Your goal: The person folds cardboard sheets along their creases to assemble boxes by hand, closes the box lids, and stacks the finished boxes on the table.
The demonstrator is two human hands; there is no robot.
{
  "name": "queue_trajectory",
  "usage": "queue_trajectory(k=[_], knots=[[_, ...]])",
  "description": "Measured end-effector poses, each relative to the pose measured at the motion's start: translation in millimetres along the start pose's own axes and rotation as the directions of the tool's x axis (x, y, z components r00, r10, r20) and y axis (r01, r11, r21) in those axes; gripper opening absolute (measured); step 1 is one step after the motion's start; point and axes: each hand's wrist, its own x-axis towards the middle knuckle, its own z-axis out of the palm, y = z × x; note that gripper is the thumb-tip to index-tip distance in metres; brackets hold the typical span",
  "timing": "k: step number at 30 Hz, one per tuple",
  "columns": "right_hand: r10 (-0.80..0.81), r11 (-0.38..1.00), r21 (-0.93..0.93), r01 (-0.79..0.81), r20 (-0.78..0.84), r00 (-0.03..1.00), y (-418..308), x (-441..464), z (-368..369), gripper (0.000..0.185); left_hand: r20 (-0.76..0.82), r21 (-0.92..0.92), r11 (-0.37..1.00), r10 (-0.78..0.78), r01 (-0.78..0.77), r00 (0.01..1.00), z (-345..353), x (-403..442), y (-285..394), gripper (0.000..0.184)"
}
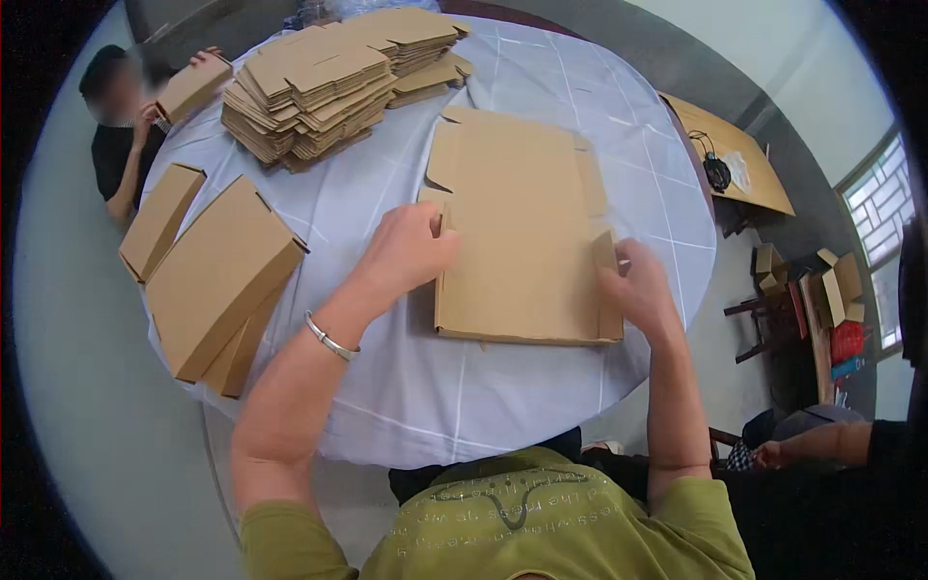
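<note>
A partly folded cardboard box lies on the cloth-covered table, directly before the person. The left hand grasps its left side; the right hand pinches the raised right flap — both slightly blurred. A cardboard stack (unfolded pieces) sits farther left.

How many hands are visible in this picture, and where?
5: the wearer's left hand and right hand at the open box; a co-worker's two hands at a carton, upper left; another person's hand, lower right. Others may be hidden.
</note>
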Motion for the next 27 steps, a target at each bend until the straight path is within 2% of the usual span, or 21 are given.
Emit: queue_trajectory(k=[4, 6, 7, 9, 10, 12, 13, 15, 18, 22, 25, 27], knots=[[-0.021, 0.994, 0.105, 0.025, -0.036, 0.999, 8, -1, 8, 0.026, -0.051, -0.059, 0.998, -0.041, 0.038, 0.998, -3, 0, 5, 0.021], [0.019, 0.928, 0.373, -0.003, -0.040, 0.999, 13, -1, 10, 0.025, -0.007, -0.144, 0.987, -0.070, 0.068, 0.998, -1, 3, 0, 0.015], [0.013, 0.928, 0.373, 0.003, -0.039, 0.999, 14, -2, 10, 0.025, -0.013, -0.144, 0.987, -0.072, 0.069, 0.997, 5, 5, -6, 0.015], [-0.020, 0.827, 0.561, 0.037, -0.037, 0.999, 16, -4, 8, 0.025, -0.075, -0.450, 0.893, -0.056, 0.016, 0.996, 15, 8, -14, 0.024], [-0.024, 0.828, 0.559, 0.039, -0.034, 0.999, 16, -3, 6, 0.025, -0.079, -0.451, 0.892, -0.059, 0.017, 0.995, 16, 8, -15, 0.024], [0.024, 0.821, 0.569, -0.039, 0.033, 0.999, 17, -3, 3, 0.028, 0.007, -0.689, 0.718, -0.129, 0.098, 0.992, 19, 7, -14, 0.043], [0.022, 0.822, 0.569, -0.037, 0.033, 0.999, 17, -3, 3, 0.028, 0.004, -0.689, 0.718, -0.129, 0.097, 0.992, 21, 6, -13, 0.043], [0.033, 0.738, 0.672, -0.055, 0.047, 0.998, 18, -2, 3, 0.030, 0.031, -0.851, 0.509, -0.199, 0.130, 0.979, 23, 6, -10, 0.055], [-0.044, 0.671, 0.741, 0.037, -0.010, 0.999, 22, -1, 11, 0.035, 0.004, -0.875, 0.464, -0.271, 0.134, 0.962, 20, 3, -1, 0.058], [-0.059, 0.672, 0.732, 0.117, -0.104, 0.993, 18, -1, 16, 0.043, -0.006, -0.920, 0.381, -0.248, 0.092, 0.969, 24, 4, -4, 0.066], [-0.115, 0.687, 0.711, 0.152, -0.100, 0.988, 17, 1, 13, 0.051, 0.012, -0.917, 0.388, -0.205, 0.092, 0.979, 26, 5, -7, 0.063], [-0.125, 0.736, 0.669, 0.105, -0.018, 0.992, 18, 2, 10, 0.056, 0.056, -0.841, 0.534, -0.070, 0.085, 0.996, 24, 8, -13, 0.053]])
